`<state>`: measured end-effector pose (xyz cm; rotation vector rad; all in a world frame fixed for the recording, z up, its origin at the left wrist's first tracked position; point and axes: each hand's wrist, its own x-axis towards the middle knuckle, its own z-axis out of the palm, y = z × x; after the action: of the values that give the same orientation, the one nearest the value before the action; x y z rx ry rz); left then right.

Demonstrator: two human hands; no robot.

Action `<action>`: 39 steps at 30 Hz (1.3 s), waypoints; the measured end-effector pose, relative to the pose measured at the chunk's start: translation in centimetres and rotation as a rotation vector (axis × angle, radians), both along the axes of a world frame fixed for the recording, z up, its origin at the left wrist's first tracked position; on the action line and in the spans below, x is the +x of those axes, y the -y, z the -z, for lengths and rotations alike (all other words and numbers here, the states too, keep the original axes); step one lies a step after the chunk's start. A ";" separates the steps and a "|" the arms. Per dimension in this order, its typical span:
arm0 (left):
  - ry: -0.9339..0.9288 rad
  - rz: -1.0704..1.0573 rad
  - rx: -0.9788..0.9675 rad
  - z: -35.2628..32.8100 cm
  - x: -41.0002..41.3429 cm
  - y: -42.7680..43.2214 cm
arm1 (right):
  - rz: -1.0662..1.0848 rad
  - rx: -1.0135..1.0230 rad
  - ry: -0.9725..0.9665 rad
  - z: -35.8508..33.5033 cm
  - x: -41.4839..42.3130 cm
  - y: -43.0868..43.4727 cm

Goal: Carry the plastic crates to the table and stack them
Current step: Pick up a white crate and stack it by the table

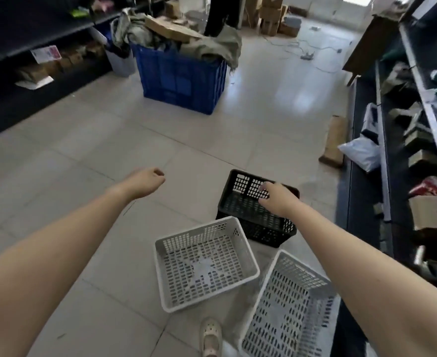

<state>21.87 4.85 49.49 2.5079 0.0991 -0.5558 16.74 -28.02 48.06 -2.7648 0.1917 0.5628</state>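
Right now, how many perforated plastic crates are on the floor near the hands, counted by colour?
Black: 1, the black crate, under the right hand.
White: 2, the white crate nearer the middle and the white crate by the right forearm.
Total: 3 perforated crates.
The big blue crate full of cloth, farther away, is not counted. The left hand holds nothing.

Black slotted crate (257, 210) by my right hand, two light grey slotted crates (204, 261) nearer me, big blue bin (181, 81) far off.
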 end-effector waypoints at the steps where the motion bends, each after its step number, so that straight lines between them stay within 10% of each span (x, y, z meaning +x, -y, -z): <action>1: -0.035 -0.029 0.013 3.0 1.6 0.0 | 0.009 0.000 -0.021 2.8 1.8 0.9; 21: -0.532 -0.310 0.255 58.0 1.1 -4.1 | 0.095 -0.195 -0.365 57.3 8.1 4.9; 31: -0.657 -0.660 -0.037 62.9 -1.5 -6.9 | 0.365 -0.242 -0.360 60.6 8.5 4.6; 39: -0.575 -0.737 -0.145 51.1 1.7 -11.0 | 0.392 -0.198 -0.270 52.5 8.4 2.1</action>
<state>23.55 15.86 -1.61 1.8984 1.0946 -0.8854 25.16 -30.16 -4.47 -2.7124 0.8709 0.8415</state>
